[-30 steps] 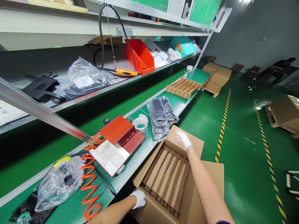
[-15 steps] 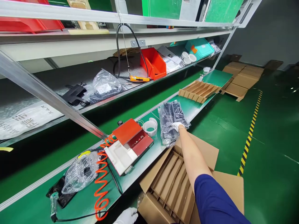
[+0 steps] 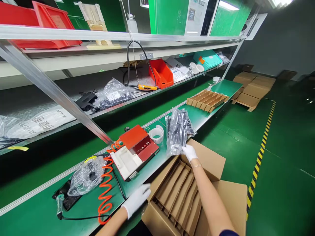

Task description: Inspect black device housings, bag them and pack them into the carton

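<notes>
My right hand (image 3: 189, 153), in a white glove, is closed on the lower corner of a clear plastic bag (image 3: 177, 129) with dark contents I cannot make out. This bag is tilted up over more dark bagged items at the bench edge. Below it an open cardboard box (image 3: 161, 214) holds upright cardboard dividers (image 3: 177, 186). My left hand (image 3: 137, 198), also gloved, hovers at the box's left side with its fingers stretched out, holding nothing.
On the green bench (image 3: 137, 186) stand a red and white device (image 3: 137, 147), a label roll (image 3: 156, 134), a coiled orange hose (image 3: 105, 193) and a bubble-wrapped item (image 3: 86, 177). Further along lies a cardboard divider (image 3: 206, 100). A slanted metal post (image 3: 61, 98) crosses the left side.
My right hand has pulled the near end of one bag toward me, lifting it off the others. My left hand has risen from the bottom edge up to the box's left side.
</notes>
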A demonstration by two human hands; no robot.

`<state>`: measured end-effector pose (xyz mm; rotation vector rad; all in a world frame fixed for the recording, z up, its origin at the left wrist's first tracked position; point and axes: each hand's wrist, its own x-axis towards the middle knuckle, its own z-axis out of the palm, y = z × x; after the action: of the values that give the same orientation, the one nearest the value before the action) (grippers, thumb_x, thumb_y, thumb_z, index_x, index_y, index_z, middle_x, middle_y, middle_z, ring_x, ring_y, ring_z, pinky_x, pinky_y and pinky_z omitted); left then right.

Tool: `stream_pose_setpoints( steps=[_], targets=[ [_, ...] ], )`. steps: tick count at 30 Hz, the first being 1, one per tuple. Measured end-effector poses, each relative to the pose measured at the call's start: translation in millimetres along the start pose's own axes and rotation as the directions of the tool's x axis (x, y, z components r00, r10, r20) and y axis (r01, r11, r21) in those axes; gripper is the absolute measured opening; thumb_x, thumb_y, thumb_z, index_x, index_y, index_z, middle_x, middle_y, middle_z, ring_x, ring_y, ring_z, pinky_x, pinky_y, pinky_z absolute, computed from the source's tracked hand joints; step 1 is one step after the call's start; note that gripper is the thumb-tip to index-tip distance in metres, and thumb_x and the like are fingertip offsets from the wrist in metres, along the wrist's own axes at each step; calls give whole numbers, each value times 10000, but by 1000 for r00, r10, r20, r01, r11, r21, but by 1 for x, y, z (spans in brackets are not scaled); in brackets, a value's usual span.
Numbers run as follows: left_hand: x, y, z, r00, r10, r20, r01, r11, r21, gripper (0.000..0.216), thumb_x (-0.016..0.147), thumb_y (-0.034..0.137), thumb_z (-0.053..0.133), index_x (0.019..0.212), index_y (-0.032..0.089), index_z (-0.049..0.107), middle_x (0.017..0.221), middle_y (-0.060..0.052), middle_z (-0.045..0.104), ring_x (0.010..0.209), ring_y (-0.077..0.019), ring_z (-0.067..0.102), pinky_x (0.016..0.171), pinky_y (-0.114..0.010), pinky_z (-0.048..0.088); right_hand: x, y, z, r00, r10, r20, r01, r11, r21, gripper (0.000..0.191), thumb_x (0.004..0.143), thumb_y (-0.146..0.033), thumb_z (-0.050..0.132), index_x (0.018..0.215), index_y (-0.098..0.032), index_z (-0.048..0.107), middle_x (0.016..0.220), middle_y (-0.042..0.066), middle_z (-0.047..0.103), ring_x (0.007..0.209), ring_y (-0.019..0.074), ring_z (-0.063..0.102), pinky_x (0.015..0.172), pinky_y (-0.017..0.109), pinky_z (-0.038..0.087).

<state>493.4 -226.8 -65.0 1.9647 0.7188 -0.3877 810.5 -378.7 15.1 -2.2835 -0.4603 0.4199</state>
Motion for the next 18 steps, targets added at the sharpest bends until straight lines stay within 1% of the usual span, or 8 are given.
stream_pose_setpoints(
  steps=[3, 5, 7, 9, 11, 14, 16, 18],
  targets=[
    [13, 64, -32, 980, 100, -174, -136, 968, -211, 802, 908, 595, 476, 1581, 169, 385, 1652, -170, 427, 1526, -355, 423, 1298, -472, 273, -71, 24, 2, 997, 68, 35, -69, 998, 7, 389, 1007, -408, 528, 915, -40, 615, 841, 44, 587, 763, 28, 502, 746, 125, 432],
    [16, 108, -49, 952, 152, -267, -244, 902, -355, 865, 939, 597, 490, 1638, 169, 216, 1685, -190, 353, 1539, -335, 403, 1294, -511, 283, -122, 34, 4, 994, 98, 53, -99, 995, 4, 340, 985, -344, 461, 888, -64, 629, 846, 55, 614, 734, 38, 488, 704, 126, 363],
    [14, 145, -58, 926, 217, -308, -348, 807, -477, 928, 916, 595, 579, 1647, 192, 175, 1676, -201, 363, 1537, -317, 409, 1290, -516, 294, -170, 36, 5, 991, 111, 77, -111, 994, 0, 358, 964, -356, 416, 905, -92, 650, 879, 61, 638, 739, 50, 499, 693, 137, 331],
    [8, 169, -58, 911, 270, -311, -406, 721, -562, 959, 842, 584, 708, 1612, 211, 275, 1595, -194, 483, 1475, -315, 488, 1259, -512, 360, -211, 32, 8, 989, 109, 102, -109, 994, -9, 407, 961, -415, 390, 934, -117, 664, 906, 66, 648, 745, 56, 505, 695, 146, 320],
    [-1, 178, -54, 902, 313, -297, -431, 635, -640, 931, 761, 517, 811, 1536, 192, 410, 1456, -173, 620, 1352, -319, 596, 1213, -523, 425, -242, 26, 11, 987, 109, 118, -107, 994, -22, 456, 952, -474, 373, 924, -126, 666, 876, 76, 639, 713, 63, 481, 679, 161, 302],
    [-19, 169, -46, 907, 314, -280, -407, 482, -776, 766, 722, 407, 827, 1395, 169, 549, 1275, -130, 728, 1188, -311, 687, 1160, -554, 472, -271, 17, 12, 985, 117, 125, -114, 993, -33, 529, 926, -564, 380, 905, -126, 676, 844, 92, 631, 704, 79, 487, 684, 181, 334],
    [-32, 157, -43, 914, 296, -278, -384, 409, -828, 678, 720, 346, 801, 1344, 191, 585, 1244, -102, 743, 1177, -292, 693, 1172, -537, 466, -280, 11, 8, 987, 121, 108, -120, 993, -19, 620, 893, -665, 413, 990, -123, 696, 978, 109, 660, 839, 107, 578, 791, 194, 446],
    [-42, 147, -44, 918, 287, -273, -371, 381, -847, 646, 719, 300, 785, 1331, 221, 595, 1279, -81, 733, 1204, -270, 682, 1196, -502, 450, -283, 3, 2, 989, 128, 79, -136, 986, 94, 777, 846, -760, 463, 1223, -110, 660, 1237, 129, 631, 1084, 143, 632, 993, 235, 523]
  ],
)
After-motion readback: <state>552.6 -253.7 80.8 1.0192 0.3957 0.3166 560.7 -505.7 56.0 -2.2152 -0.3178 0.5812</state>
